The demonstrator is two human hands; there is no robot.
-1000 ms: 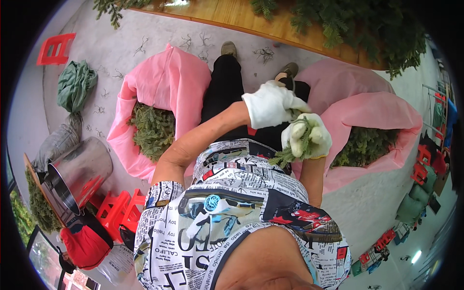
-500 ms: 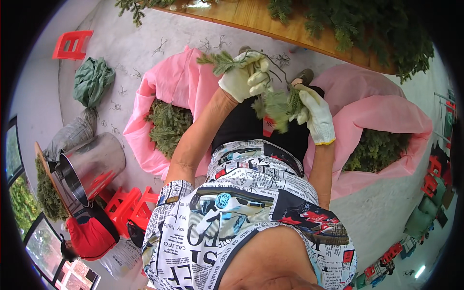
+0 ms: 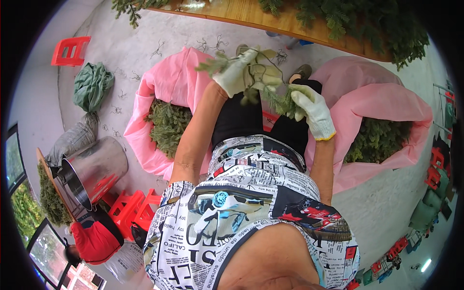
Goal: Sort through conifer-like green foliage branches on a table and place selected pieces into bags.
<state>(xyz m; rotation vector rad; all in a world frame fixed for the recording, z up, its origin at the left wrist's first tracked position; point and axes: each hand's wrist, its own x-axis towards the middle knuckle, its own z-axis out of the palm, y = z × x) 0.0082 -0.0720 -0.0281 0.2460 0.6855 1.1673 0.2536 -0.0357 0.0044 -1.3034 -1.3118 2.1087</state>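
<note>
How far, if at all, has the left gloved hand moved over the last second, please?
Yes: the left gloved hand has risen from the lap toward the wooden bench, gripping green sprigs.

Informal greenery workshop: concrete floor, pink sacks of evergreen sprigs, wooden workbench, red stools.

Item: green leafy sprigs | State: you have them bunched, stems and needle-like leaves loose | Pose: held up between both gloved hands, tips splaying leftward | Location: above your lap, between two pink sacks of similar greenery.
</note>
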